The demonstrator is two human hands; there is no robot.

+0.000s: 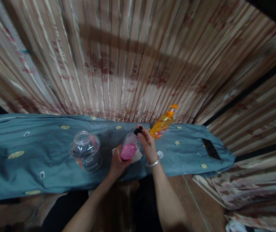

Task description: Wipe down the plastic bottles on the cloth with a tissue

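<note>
At the centre of the blue cloth, the left hand wraps around the body of a small clear bottle with a pink label. The right hand pinches its black cap at the bottle's 1 o'clock. The bottle looks light, thin plastic, probably squeezable, so the labelled middle suits gripping. A clear jar stands at 9 o'clock, an orange pump bottle at 2 o'clock.

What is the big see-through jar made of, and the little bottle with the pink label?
The big jar looks like clear plastic, maybe glass: you see the blue cloth through it, with shiny glints. The little bottle, held by the left hand, seems to be clear plastic with a glossy pink label and a dark cap under the right hand.
</note>
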